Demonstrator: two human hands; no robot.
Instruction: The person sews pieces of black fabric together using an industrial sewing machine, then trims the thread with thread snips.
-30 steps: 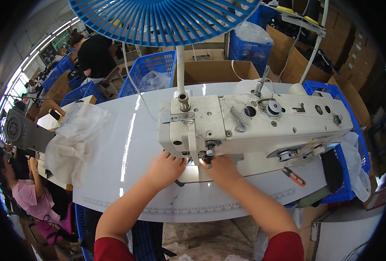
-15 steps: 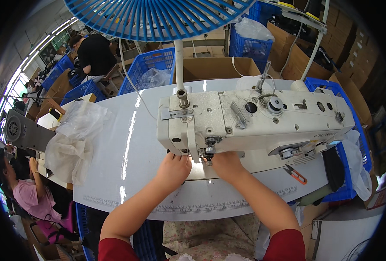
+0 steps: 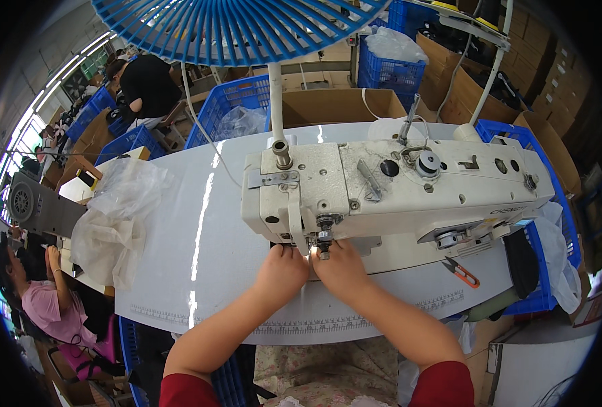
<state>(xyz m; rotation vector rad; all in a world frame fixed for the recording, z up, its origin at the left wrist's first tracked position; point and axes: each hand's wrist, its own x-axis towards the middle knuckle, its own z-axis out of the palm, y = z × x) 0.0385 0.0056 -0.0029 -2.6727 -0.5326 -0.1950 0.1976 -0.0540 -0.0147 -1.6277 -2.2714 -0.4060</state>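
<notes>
Both of my hands are close together under the head of a white sewing machine [image 3: 396, 183], one on each side of its needle area. My left hand [image 3: 285, 270] is curled, its fingertips pressed at a small dark piece by the presser foot. Only a sliver of that piece shows, so its kind is unclear. My right hand [image 3: 337, 266] is also curled, with its fingertips hidden behind the machine's needle clamp. What it pinches, if anything, cannot be seen. To the right, orange-handled thread snips [image 3: 462, 273] lie on the white table [image 3: 179, 271].
A printed ruler strip [image 3: 301, 327] runs along the table's front edge. Crumpled clear plastic [image 3: 114, 224] lies at the left. A blue slatted lampshade-like cover [image 3: 240, 30] hangs above. Blue crates [image 3: 233, 112] and cardboard boxes [image 3: 342, 105] stand behind. Co-workers [image 3: 50, 302] sit at the left.
My right hand has drawn back toward me and to the left. My left hand has shifted slightly right and nearer, so the hands are closer together.
</notes>
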